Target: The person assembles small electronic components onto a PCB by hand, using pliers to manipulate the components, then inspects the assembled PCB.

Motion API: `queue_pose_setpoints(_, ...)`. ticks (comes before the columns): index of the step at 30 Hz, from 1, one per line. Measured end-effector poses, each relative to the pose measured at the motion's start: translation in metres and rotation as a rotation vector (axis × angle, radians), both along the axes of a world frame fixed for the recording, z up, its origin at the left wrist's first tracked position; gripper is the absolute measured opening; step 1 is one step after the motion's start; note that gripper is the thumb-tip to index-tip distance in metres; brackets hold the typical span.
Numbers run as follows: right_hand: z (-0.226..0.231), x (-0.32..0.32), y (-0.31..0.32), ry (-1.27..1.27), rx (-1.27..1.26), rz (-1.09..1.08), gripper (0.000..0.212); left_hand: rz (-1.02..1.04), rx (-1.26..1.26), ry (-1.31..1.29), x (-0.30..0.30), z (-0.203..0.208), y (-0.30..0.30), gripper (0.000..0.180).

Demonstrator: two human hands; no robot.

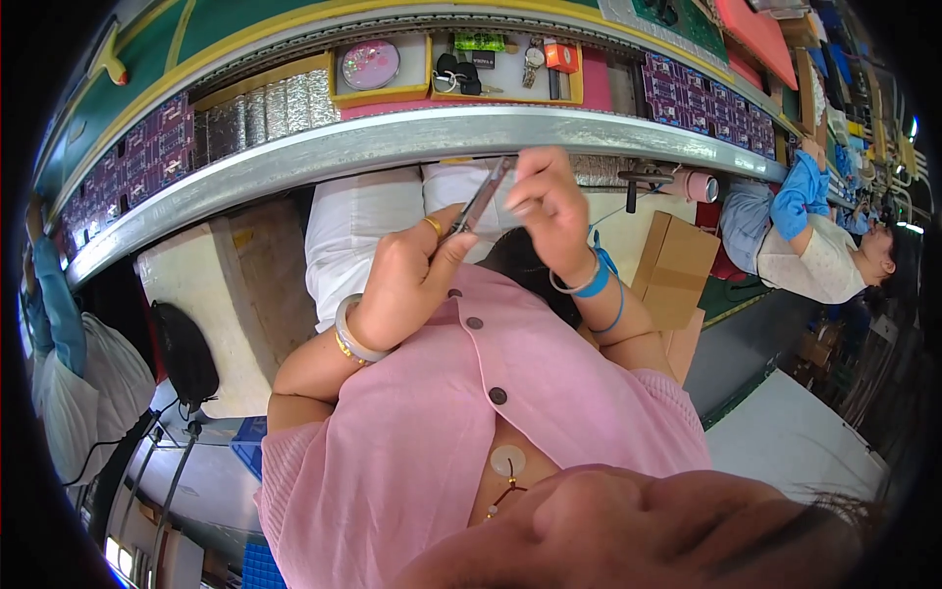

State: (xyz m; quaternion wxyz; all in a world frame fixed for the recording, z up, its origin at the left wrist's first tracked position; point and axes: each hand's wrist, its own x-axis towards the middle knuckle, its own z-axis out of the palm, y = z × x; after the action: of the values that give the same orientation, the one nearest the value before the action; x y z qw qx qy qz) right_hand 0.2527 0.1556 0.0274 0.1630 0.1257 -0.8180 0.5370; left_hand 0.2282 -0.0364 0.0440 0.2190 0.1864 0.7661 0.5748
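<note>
One slim tool (484,198) in left grip (404,273), right grip (551,211) beside, two trays (383,99)

Dark tool (484,199), pink cardigan (402,422), white trousers (355,221), blue wristband (595,284), purple circuit boards (705,106)

1. A slim, straight object (485,198), dark-edged with a paler brownish face, is held at its near end between thumb and fingers of the left hand (407,263).
2. It slants, far end toward the right, just beside the right hand (551,208); its kind is unclear.
</note>
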Motion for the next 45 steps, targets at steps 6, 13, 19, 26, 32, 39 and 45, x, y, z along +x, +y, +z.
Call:
queue_pose_setpoints(6,-0.014,0.000,0.013,-0.367,-0.797,0.167,0.045,0.029,0.035,-0.015,-0.002,-0.001,-0.003,0.029)
queue_pose_setpoints(13,-0.010,-0.005,0.006,-0.452,-0.938,0.249,0.041,0.015,0.037,-0.045,-0.003,0.002,-0.004,0.030)
queue_pose_setpoints(19,-0.009,-0.005,0.003,-0.520,-0.930,0.186,0.039,0.020,0.059,-0.023,0.000,-0.003,-0.003,0.030)
queue_pose_setpoints(26,-0.012,-0.005,0.006,-0.675,-1.283,0.353,0.051,0.006,0.060,-0.030,0.000,-0.001,-0.004,0.031)
queue_pose_setpoints(32,-0.012,-0.004,0.004,-0.730,-1.406,0.345,0.050,-0.013,0.054,-0.055,0.001,0.000,-0.006,0.033)
queue_pose_setpoints(39,-0.009,-0.001,0.009,0.044,-0.126,-0.068,0.014,-0.056,0.110,-0.161,0.000,0.009,-0.005,0.034)
queue_pose_setpoints(45,0.002,-0.008,0.006,0.164,0.146,-0.093,0.009,-0.102,0.128,-0.121,0.001,0.009,-0.004,0.033)
